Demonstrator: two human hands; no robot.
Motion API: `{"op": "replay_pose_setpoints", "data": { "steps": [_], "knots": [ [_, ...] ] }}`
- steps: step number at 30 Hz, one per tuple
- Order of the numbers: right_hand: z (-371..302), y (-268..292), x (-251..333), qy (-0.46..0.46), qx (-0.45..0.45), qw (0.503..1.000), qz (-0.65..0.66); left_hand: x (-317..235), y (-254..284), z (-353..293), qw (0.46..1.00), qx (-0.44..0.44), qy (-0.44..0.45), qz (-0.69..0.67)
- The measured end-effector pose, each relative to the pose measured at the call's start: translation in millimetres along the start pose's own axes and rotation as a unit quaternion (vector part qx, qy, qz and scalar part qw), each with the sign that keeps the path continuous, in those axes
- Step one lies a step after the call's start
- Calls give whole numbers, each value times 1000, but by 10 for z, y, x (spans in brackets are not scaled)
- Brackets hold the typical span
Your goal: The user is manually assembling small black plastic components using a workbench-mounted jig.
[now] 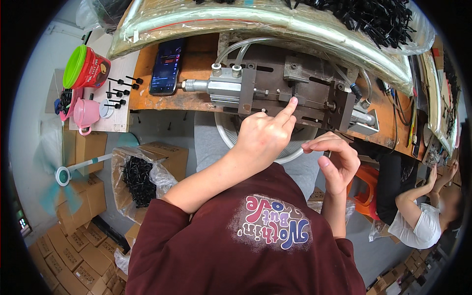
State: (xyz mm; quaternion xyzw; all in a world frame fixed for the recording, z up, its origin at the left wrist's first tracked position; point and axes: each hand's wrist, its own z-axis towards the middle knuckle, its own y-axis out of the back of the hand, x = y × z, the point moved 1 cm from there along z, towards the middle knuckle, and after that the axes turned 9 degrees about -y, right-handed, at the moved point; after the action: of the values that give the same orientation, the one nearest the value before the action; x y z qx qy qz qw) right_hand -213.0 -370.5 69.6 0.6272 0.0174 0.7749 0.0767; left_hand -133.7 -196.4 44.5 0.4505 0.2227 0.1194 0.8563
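Note:
My left hand [265, 135] reaches over the near edge of a metal fixture [268, 73]. Its index finger is stretched out, with the tip at a small dark part [293, 90] seated in the middle of the fixture; the other fingers are partly folded and the thumb is hidden. My right hand [338, 160] hovers in front of the fixture's right end, fingers curved and thumb apart, with nothing seen in it. A silver air cylinder [225, 88] lies at the fixture's left, and a second cylinder [362, 117] is at its right.
A phone [166, 66] leans left of the fixture. Several black parts [118, 92], a pink cup [87, 114] and a red tub [93, 69] stand farther left. Black pieces heap [368, 19] behind. Below are a white basket [223, 130], an open carton [140, 179] and a fan [62, 175]. A co-worker [418, 216] sits right.

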Motion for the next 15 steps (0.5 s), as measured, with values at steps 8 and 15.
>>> {"op": "replay_pose_setpoints", "data": {
  "steps": [8, 15],
  "knots": [
    [-251, -174, -158, -5, 49, 995, -83, 21, -9, -56, 1000, -4, -4, -6],
    [-243, -158, -55, 21, 15, 990, -140, -73, 237, -326, 956, 130, 13, -261]
  ]
}}
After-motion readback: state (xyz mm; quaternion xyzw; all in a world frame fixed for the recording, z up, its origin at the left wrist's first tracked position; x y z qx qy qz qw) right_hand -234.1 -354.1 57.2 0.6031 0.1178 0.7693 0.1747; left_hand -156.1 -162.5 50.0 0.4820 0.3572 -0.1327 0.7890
